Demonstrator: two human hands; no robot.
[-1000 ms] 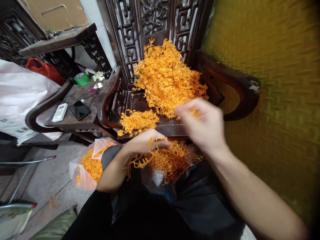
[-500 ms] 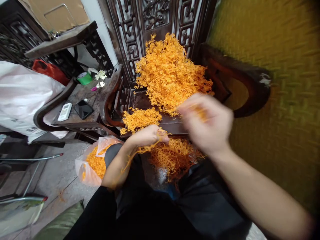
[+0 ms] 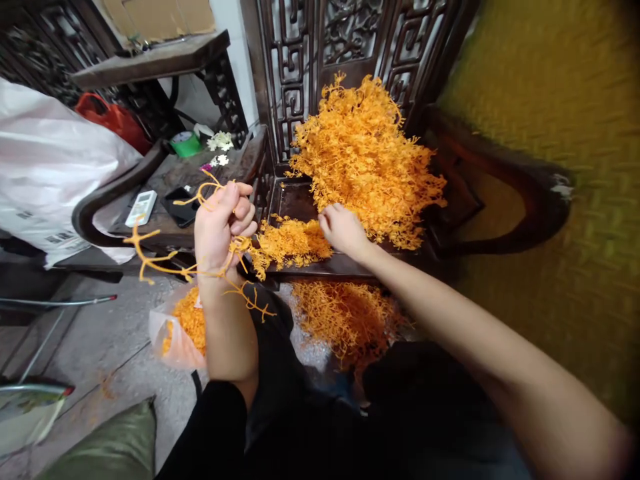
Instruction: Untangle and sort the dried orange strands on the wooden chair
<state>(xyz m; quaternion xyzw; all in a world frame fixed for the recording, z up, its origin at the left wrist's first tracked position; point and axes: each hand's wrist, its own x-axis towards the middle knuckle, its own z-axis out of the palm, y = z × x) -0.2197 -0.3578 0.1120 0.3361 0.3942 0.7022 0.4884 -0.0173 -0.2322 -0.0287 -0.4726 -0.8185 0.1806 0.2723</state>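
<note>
At nine o'clock, the white sack (image 3: 55, 153) is bearing dark printed marks (image 3: 61, 238), but no lettering is showing legibly anywhere.

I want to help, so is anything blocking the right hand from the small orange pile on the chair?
Nothing visible does: the right hand is at the right end of the small orange pile.

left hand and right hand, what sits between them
In the head view, the smaller orange heap on the wooden seat shows between the left hand and the right hand.
</note>
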